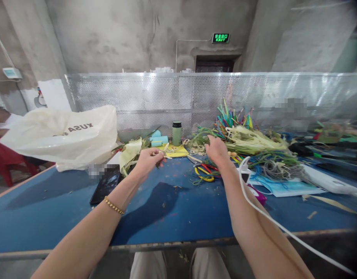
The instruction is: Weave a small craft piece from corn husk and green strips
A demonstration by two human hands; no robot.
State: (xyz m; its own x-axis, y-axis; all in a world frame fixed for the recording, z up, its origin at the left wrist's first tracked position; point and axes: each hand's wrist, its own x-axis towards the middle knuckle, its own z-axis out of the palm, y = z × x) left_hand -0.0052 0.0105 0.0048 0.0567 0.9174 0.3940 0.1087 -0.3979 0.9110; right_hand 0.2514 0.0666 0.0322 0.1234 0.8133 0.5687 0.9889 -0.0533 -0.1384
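Observation:
My left hand [151, 161] is above the blue table, thumb and fingers pinched around a thin pale strip [166, 147] that looks like plant husk. Farther right, my right hand [217, 150] reaches into the near side of a heap of green strands [206, 136]; its fingertips are hidden behind the hand. Just below it lie red and yellow curved handles [206, 174] of a hand tool. Pale green husks [254, 140] are piled to the right of that hand. Beside my left hand is another broad husk piece [131, 153].
A green bottle [176, 135] stands behind a yellow sheet [177, 151]. At left are a white plastic bag [71, 135] and a dark tablet-like device [105, 186]. A white cable [271, 213] crosses my right forearm. A perforated metal screen [155, 97] borders the back.

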